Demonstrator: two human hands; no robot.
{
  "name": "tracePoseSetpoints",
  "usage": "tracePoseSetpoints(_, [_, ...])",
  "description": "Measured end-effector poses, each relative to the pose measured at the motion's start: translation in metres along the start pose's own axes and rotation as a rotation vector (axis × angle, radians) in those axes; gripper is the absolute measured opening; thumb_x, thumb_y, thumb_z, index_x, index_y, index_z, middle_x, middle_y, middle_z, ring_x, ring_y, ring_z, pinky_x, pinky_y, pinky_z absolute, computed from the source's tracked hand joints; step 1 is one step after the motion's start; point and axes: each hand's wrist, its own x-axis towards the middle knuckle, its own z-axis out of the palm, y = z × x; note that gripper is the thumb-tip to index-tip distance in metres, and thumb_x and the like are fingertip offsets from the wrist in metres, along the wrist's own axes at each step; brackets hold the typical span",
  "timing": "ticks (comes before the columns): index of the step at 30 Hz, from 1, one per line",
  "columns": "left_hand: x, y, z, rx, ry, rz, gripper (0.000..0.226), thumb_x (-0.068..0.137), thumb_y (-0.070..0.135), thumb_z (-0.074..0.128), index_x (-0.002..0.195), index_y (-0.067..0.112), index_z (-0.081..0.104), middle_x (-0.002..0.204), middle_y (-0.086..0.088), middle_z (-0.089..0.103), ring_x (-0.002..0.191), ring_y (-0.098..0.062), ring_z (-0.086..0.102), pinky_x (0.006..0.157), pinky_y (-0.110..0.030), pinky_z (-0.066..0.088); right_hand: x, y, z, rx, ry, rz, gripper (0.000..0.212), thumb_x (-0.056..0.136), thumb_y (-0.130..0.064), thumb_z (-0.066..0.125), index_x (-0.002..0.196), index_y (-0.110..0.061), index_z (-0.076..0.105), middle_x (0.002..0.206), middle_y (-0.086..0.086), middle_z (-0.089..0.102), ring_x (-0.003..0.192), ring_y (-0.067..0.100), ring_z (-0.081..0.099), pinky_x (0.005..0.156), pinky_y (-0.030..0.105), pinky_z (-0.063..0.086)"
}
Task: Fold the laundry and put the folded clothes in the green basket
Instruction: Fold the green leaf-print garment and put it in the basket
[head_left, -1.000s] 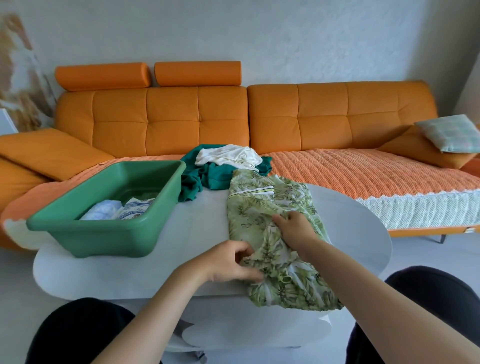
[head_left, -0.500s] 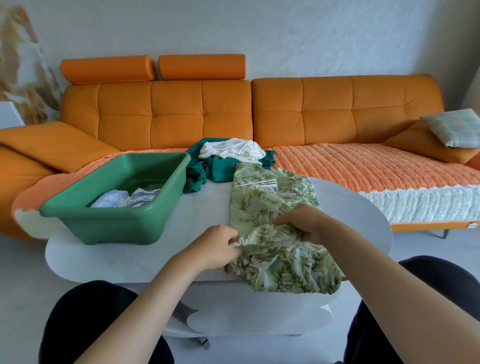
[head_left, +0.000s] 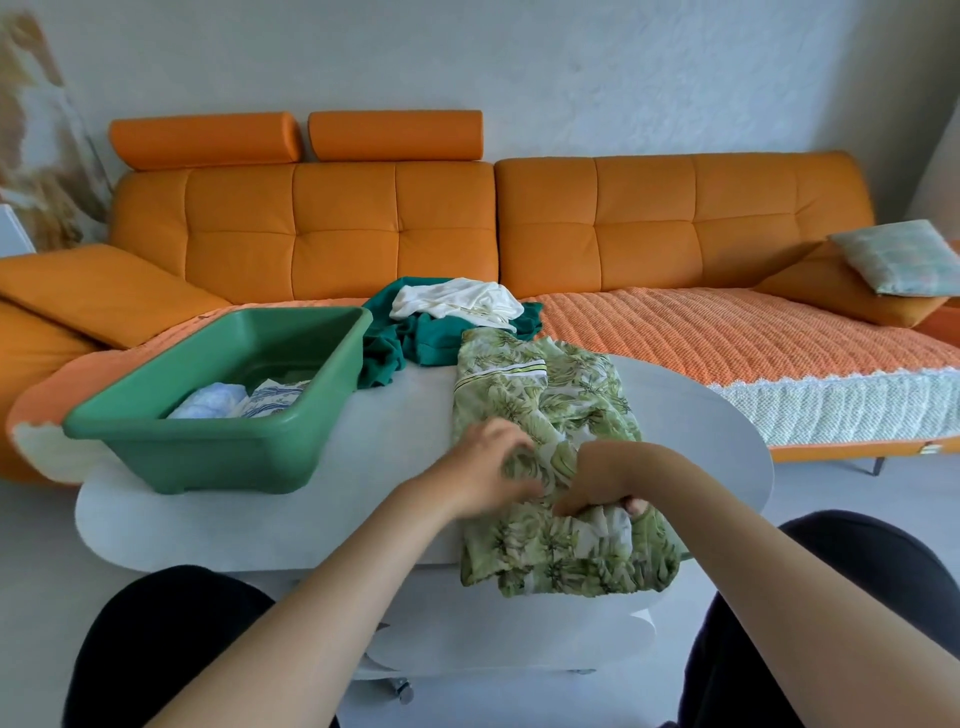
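A green leaf-print garment (head_left: 550, 405) lies lengthwise on the white table (head_left: 291, 514), its near end hanging over the front edge. My right hand (head_left: 605, 480) is closed on a bunch of its cloth near the middle. My left hand (head_left: 488, 475) is blurred and rests on the same garment just to the left, fingers bent into the cloth. The green basket (head_left: 218, 452) stands on the table's left side with folded light blue and white patterned clothes (head_left: 244, 402) inside. A dark green garment (head_left: 415, 343) and a white garment (head_left: 457, 299) are piled at the table's far edge.
An orange sofa (head_left: 467, 223) with a woven orange cover runs behind the table, with a pale checked cushion (head_left: 898, 257) at its right end. My dark-trousered knees (head_left: 171, 639) are under the table's front edge.
Both hands have moved closer together on the leaf-print garment. The right hand has turned palm down and gathered cloth, and the near part of the garment is more bunched.
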Motion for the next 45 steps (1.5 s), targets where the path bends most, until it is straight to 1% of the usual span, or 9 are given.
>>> tracePoseSetpoints(3, [0.001,-0.009,0.022,0.213,-0.404,-0.089,0.135,0.063,0.074,0.076,0.158,0.033,-0.011,0.165,0.007,-0.017,0.152,-0.022,-0.014,0.123,-0.054,0.007,0.004,0.005,0.003,-0.068,0.151,0.112,0.098,0.084,-0.051,0.071,0.151,-0.004,0.017,0.096,0.007,0.067,0.074,0.022,0.067,0.070,0.035,0.058])
tracePoseSetpoints(9, [0.010,-0.007,0.010,0.281,-0.524,-0.144,0.132,0.059,0.078,0.075,0.157,0.041,-0.005,0.166,0.006,-0.017,0.153,-0.025,-0.011,0.123,-0.055,0.010,0.038,0.008,0.008,-0.185,0.481,-0.355,0.066,0.099,-0.057,0.041,0.158,-0.035,0.018,0.167,0.001,0.010,0.154,0.022,0.008,0.122,0.058,0.008])
tracePoseSetpoints(13, [0.034,-0.008,-0.017,0.052,-0.431,-0.152,0.070,0.085,0.068,0.061,0.144,0.032,0.050,0.153,0.001,0.043,0.134,-0.021,0.046,0.109,-0.041,0.041,0.049,0.006,0.006,-0.285,0.183,-0.212,0.052,0.103,-0.052,0.031,0.152,-0.035,0.037,0.156,-0.001,0.041,0.147,0.023,0.032,0.122,0.055,0.008])
tracePoseSetpoints(17, [0.069,-0.029,-0.024,0.028,-0.006,-0.102,0.019,0.102,0.031,0.052,0.103,0.021,0.067,0.111,-0.002,0.067,0.086,-0.011,0.058,0.075,-0.029,0.048,0.073,0.005,-0.013,-0.096,0.351,-0.136,0.048,0.102,-0.045,0.034,0.105,-0.016,0.071,0.102,0.005,0.072,0.094,0.023,0.066,0.091,0.040,0.053])
tracePoseSetpoints(24, [0.140,-0.057,-0.014,-0.001,0.195,-0.110,0.040,0.103,0.023,0.045,0.142,0.016,0.048,0.145,-0.003,0.049,0.130,-0.020,0.047,0.105,-0.036,0.043,0.157,0.009,-0.059,0.145,0.581,0.081,0.023,0.097,-0.018,0.043,0.110,-0.012,0.061,0.089,0.002,0.066,0.071,0.017,0.064,0.059,0.029,0.056])
tracePoseSetpoints(30, [0.182,-0.086,0.003,0.052,0.186,-0.106,0.054,0.106,0.039,0.036,0.154,0.017,0.027,0.161,-0.001,0.029,0.147,-0.020,0.024,0.118,-0.041,0.027,0.223,0.008,-0.073,0.275,0.535,0.124,0.049,0.099,-0.023,0.048,0.146,-0.017,0.035,0.108,0.007,0.062,0.082,0.022,0.064,0.068,0.035,0.059])
tracePoseSetpoints(36, [0.188,-0.108,0.013,0.014,0.212,-0.010,0.080,0.095,0.069,0.038,0.159,0.029,0.010,0.166,0.003,0.014,0.151,-0.016,0.013,0.122,-0.039,0.014,0.259,0.017,-0.083,0.304,0.613,0.075,0.038,0.096,-0.004,0.049,0.123,-0.026,0.064,0.094,0.003,0.061,0.063,0.019,0.063,0.043,0.029,0.047])
tracePoseSetpoints(41, [0.192,-0.122,0.020,0.300,-0.073,-0.042,0.102,0.076,0.092,0.033,0.157,0.044,-0.005,0.166,0.002,-0.017,0.152,-0.023,-0.018,0.123,-0.051,-0.004,0.258,0.026,-0.083,-0.007,0.658,0.096,0.029,0.093,-0.002,0.053,0.110,-0.019,0.069,0.105,0.006,0.066,0.085,0.024,0.063,0.071,0.039,0.060])
tracePoseSetpoints(45, [0.198,-0.101,0.003,0.358,-0.086,-0.097,0.088,0.087,0.070,0.046,0.159,0.028,0.018,0.167,-0.006,-0.013,0.153,-0.026,-0.015,0.122,-0.052,-0.007,0.246,0.005,-0.071,-0.090,0.819,-0.019,0.040,0.094,-0.011,0.051,0.128,-0.027,0.063,0.135,0.007,0.054,0.126,0.029,0.046,0.110,0.046,0.038])
